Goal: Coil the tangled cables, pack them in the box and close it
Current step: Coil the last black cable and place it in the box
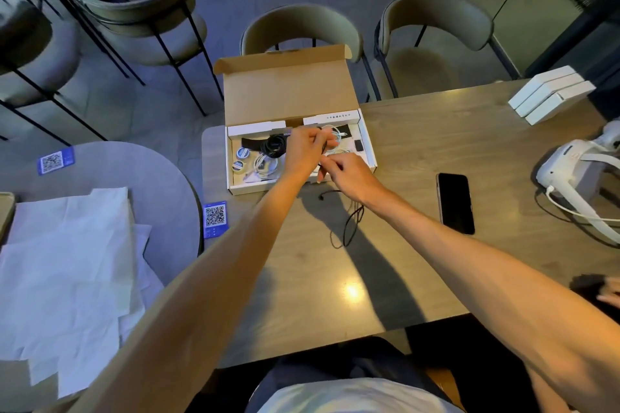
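An open cardboard box [367, 144] stands at the table's far left, its lid [288, 87] tipped back. Inside lie a coiled black cable [273, 146], a coiled white cable [265, 164] and two round tins [242, 153]. My left hand [307, 146] hovers over the box middle, fingers curled round a thin black cable. My right hand [352, 174] is at the box's front edge and pinches the same cable. The rest of the black cable [349, 221] trails loose on the table under my right wrist, its plug end [322, 197] lying free.
A dark phone [454, 203] lies right of the cable. A white headset [577, 174] with a white cord is at the right edge, white boxes [550, 94] at the far right. QR cards [215, 219] and white paper [67, 265] sit left. Chairs stand behind the table.
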